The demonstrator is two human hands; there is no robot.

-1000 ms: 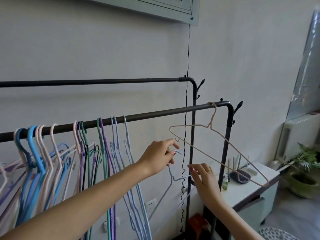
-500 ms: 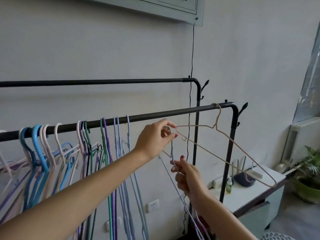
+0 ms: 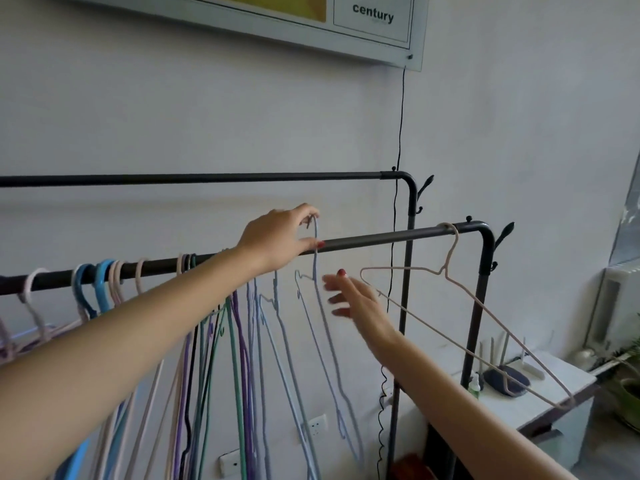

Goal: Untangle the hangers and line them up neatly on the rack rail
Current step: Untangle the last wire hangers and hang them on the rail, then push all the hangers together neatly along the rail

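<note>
A dark rack rail point(image 3: 381, 238) runs across the view. My left hand point(image 3: 280, 239) is at the rail, pinching the hook of a light blue wire hanger point(image 3: 320, 313) just above the bar; the hanger's body dangles below. My right hand point(image 3: 353, 299) hovers open just right of that hanger, fingers spread, holding nothing. A pink wire hanger point(image 3: 450, 292) hangs alone near the rail's right end, tilted. Several hangers in blue, pink, purple and green point(image 3: 214, 341) crowd the left part of the rail, partly hidden by my left forearm.
A second, higher rail point(image 3: 207, 177) runs behind. The rack's right post point(image 3: 479, 306) stands beside a white cabinet point(image 3: 554, 393) with small items. A black cord point(image 3: 398, 133) hangs down the wall. A potted plant point(image 3: 628, 386) is at the far right.
My left hand has lifted the light blue hanger's hook from below the rail up onto it. My right hand let go of the hanger's lower wire and opened.
</note>
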